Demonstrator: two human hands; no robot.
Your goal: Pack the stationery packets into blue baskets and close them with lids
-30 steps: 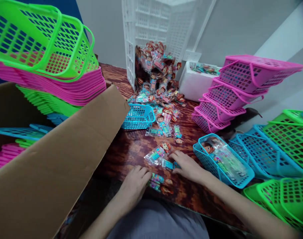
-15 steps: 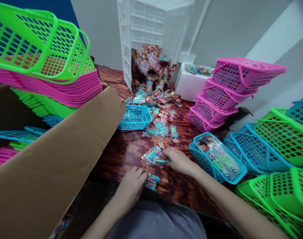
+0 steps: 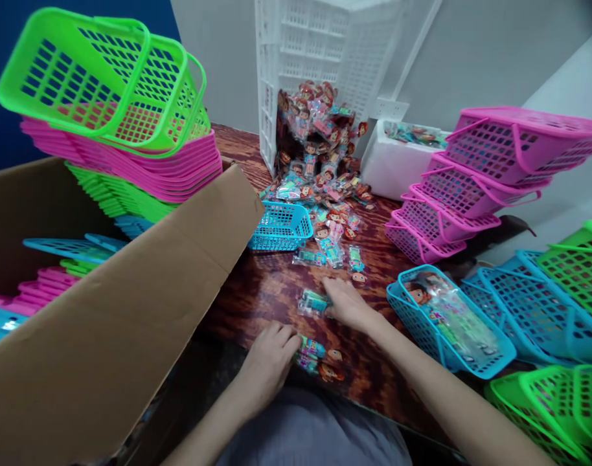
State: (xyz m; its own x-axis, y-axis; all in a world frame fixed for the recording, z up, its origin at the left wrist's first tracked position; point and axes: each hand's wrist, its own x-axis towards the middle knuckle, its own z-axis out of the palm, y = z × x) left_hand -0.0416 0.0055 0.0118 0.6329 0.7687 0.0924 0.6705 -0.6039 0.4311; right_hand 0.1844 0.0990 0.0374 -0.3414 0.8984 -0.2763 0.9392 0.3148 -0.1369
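My right hand is closed over the head end of a small clear packet with a blue-green item inside, low over the dark wood-patterned table. Its fingertips are partly hidden. Closer to me, my left hand has its fingers curled at the left ends of two cartoon-figure packets lying side by side. Their printed heads point right. More loose packets lie beyond my hands, beside a blue basket. Another blue basket, right of my right arm, contains larger bagged figures.
A cardboard box with stacked green, pink and blue baskets stands at left. At the back, a white crate spills a heap of packets near a white foam box. Pink baskets and green baskets line the right side.
The view has swung left. My right hand has drawn in to the packet, and the red-haired printed head that showed beside it is now out of sight. My left hand stays by its packets.
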